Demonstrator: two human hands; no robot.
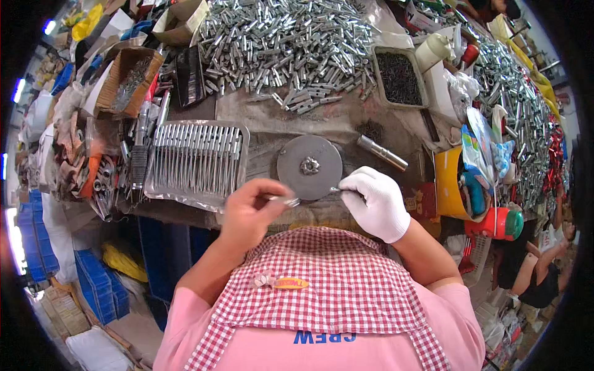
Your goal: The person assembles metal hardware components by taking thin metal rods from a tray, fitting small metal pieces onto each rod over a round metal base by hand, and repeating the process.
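Note:
My bare left hand (250,207) is closed around a small shiny metal part (286,201), its end sticking out past my fingertips. In a white glove, my right hand (374,201) pinches a tiny metal piece (335,189) at the near right rim of a round grey disc (294,176). A small cluster of metal bits (310,165) sits in the disc's middle. Left of it, a clear plastic tray (246,139) holds a row of thin rods with thicker silver ends (198,139). A metal cylinder (382,153) lies beyond my right hand.
A big heap of silver tubes (284,49) covers the bench's far side. A bin of dark small parts (399,77) and a white bottle (433,51) stand far right. A yellow container (448,182) is at right, a cardboard box (128,80) at left.

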